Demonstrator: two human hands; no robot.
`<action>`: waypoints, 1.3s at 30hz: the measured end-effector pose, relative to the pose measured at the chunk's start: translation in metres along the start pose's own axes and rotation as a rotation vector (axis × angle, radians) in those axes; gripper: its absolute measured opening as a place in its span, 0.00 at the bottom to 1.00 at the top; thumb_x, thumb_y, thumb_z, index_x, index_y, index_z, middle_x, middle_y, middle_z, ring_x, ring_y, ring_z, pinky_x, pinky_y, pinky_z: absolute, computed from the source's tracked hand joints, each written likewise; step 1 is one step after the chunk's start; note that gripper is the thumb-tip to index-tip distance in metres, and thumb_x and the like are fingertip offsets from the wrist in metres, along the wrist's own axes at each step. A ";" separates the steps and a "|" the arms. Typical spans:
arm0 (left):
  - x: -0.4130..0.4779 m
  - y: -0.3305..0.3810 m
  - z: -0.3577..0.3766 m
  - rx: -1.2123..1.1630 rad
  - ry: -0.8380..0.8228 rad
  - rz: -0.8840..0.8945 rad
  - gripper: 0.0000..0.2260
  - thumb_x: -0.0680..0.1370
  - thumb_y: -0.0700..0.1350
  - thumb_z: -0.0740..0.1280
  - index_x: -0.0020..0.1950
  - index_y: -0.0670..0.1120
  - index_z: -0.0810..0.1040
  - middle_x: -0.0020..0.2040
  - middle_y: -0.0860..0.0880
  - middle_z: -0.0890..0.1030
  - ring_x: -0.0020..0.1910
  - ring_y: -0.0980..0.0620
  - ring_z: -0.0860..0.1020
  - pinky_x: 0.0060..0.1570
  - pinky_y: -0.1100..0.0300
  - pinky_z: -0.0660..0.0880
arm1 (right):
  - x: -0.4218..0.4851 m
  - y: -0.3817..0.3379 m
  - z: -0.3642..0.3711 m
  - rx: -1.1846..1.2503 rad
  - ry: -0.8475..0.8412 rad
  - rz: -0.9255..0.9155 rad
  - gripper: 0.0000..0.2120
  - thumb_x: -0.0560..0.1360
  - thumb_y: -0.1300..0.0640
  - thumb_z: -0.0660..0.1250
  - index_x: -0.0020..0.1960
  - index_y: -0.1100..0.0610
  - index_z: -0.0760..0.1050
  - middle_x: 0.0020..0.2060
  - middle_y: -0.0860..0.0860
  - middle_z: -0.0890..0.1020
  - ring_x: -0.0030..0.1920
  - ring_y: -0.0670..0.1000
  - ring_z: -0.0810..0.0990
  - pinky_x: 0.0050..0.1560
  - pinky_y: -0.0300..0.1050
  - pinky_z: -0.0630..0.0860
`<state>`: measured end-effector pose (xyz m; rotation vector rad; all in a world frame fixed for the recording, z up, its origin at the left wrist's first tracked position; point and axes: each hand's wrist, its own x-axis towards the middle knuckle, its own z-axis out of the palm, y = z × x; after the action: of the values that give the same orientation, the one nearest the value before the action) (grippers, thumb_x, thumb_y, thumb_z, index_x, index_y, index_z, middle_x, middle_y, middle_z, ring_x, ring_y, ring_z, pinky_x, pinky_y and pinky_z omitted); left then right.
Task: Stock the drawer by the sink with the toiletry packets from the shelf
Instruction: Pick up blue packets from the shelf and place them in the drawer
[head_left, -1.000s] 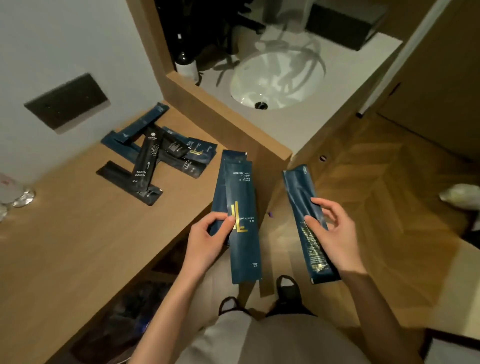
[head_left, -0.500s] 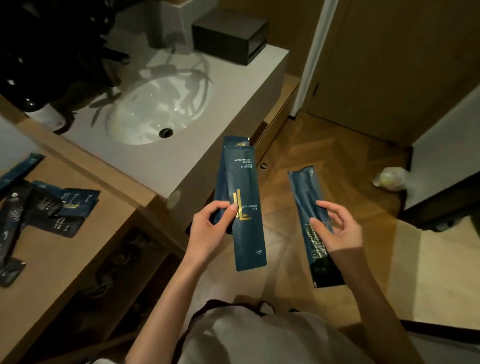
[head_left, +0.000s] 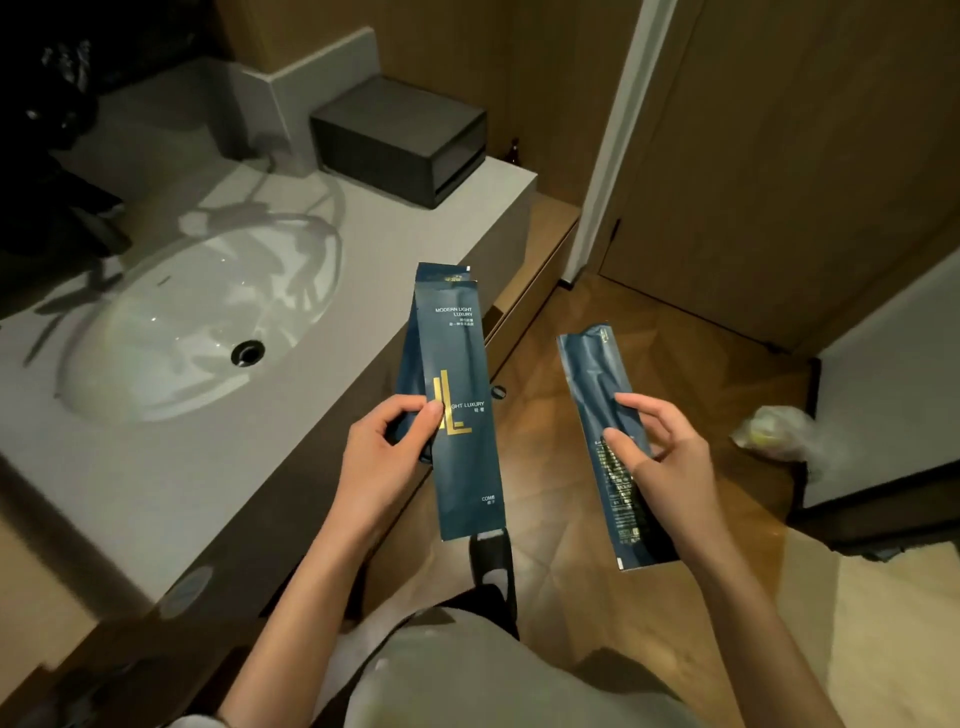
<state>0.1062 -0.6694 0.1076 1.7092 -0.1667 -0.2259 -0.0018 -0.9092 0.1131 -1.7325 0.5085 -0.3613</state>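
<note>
so both hands are loaded: left hand (head_left: 382, 457) pinching two stacked navy packets (head_left: 457, 400), the front one marked COMB, right hand (head_left: 662, 457) pinching a single packet (head_left: 605, 441) with its back facing up. All held over the floor just beside the sink counter (head_left: 322, 332). Looks like the carry step. The small dark drawer box (head_left: 400, 145) sits at the counter's far end and looks closed, so I'd guess one hand needs freeing to open it
</note>
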 end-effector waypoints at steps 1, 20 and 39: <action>0.021 0.003 0.006 -0.015 0.014 -0.009 0.05 0.77 0.49 0.68 0.44 0.53 0.82 0.44 0.56 0.84 0.43 0.61 0.80 0.37 0.69 0.76 | 0.022 -0.002 -0.001 -0.028 -0.011 -0.006 0.16 0.73 0.63 0.72 0.57 0.47 0.78 0.54 0.41 0.82 0.50 0.40 0.83 0.41 0.32 0.78; 0.335 0.061 0.037 0.045 0.451 0.011 0.06 0.78 0.50 0.66 0.42 0.53 0.80 0.40 0.61 0.81 0.40 0.64 0.76 0.38 0.69 0.72 | 0.423 -0.088 0.089 -0.200 -0.420 -0.294 0.15 0.74 0.59 0.71 0.60 0.51 0.76 0.61 0.45 0.79 0.64 0.46 0.75 0.67 0.46 0.71; 0.493 0.067 0.045 0.285 0.647 -0.202 0.07 0.78 0.43 0.67 0.45 0.39 0.80 0.42 0.48 0.80 0.44 0.52 0.76 0.49 0.59 0.70 | 0.641 -0.115 0.235 -0.213 -0.935 -0.485 0.17 0.73 0.62 0.71 0.61 0.54 0.76 0.47 0.43 0.79 0.45 0.26 0.74 0.41 0.19 0.68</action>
<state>0.5747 -0.8406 0.1403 1.9964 0.4735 0.2190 0.6792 -1.0250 0.1535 -1.9907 -0.5735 0.1975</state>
